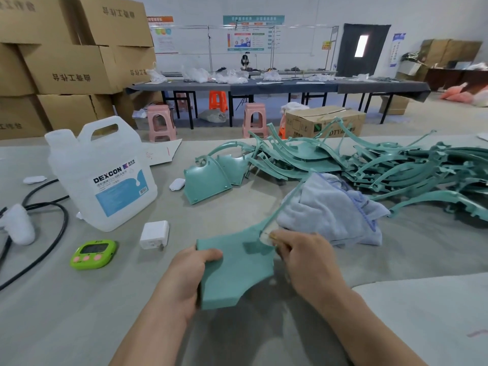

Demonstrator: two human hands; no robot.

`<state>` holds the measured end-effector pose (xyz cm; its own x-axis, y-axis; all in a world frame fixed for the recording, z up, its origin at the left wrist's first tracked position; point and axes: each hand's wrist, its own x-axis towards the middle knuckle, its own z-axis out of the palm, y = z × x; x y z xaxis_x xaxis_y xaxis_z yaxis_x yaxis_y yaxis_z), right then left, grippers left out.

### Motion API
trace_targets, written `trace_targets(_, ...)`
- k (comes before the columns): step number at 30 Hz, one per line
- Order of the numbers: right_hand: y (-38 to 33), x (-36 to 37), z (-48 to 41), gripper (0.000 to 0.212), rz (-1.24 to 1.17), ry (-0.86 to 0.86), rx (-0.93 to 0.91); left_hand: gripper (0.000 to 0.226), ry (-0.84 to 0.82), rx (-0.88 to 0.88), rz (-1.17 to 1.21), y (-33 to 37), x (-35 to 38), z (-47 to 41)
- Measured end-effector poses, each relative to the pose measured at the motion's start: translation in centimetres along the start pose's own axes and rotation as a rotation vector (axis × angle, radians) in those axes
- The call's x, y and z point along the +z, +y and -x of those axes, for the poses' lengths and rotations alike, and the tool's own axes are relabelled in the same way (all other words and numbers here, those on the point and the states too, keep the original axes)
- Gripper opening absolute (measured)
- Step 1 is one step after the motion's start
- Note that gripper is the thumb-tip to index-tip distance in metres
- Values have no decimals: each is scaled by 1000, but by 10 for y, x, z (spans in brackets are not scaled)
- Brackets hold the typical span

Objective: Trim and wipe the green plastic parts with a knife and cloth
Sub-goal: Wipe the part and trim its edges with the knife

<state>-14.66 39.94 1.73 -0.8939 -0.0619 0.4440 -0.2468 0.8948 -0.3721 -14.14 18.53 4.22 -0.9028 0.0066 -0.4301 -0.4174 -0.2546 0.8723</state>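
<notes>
You work at a grey table (79, 313). Near its front edge your left hand (184, 276) grips a flat green part (237, 273), with the thumb on top at its left corner and the other fingers curled underneath. Your right hand (303, 260) is at the part's far right corner. Its fingers are pressed together and pinch a pale tool (266, 237) against that edge; I cannot tell if a blade shows. Just behind this hand lies a pale blue cloth (330, 212). Toward the left edge are a green timer (92, 253), a white charger (155, 234) and a white jug (105, 175). At the far right edge lies a pile of green parts (396, 170). Beyond the table are pink stools (161, 122), a long dark bench (264, 87) and stacked cardboard boxes (66, 67).
</notes>
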Motion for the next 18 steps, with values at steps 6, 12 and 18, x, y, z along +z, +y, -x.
trace_targets(6,3,-3,1,15,-252,-144,-59,17,29,-42,10,1,-9,-5)
trace_targets(12,13,-4,0,25,-449,-236,67,25,-23,-4,35,1,-15,-12)
trace_targets(18,24,-15,-5,21,-624,-377,71,23,-6,6,39,3,-21,-19)
